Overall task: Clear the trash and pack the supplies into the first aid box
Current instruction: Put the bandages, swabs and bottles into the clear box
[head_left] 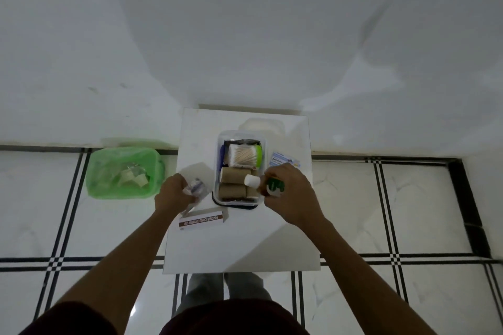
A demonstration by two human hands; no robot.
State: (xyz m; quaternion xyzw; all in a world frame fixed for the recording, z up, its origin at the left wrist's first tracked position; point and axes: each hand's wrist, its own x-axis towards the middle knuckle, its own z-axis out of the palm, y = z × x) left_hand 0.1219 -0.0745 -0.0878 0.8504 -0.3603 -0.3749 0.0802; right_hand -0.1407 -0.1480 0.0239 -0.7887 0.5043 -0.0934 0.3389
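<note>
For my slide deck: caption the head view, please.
Right hand lowers a white-capped bottle toward the first aid box; left hand grips a crumpled wrapper.

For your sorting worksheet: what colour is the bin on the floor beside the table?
Green: the bin has a translucent green liner, seen in the head view.

The first aid box sits mid-table; the ointment carton lies nearer the front left edge, the bin on the floor to the left.
</note>
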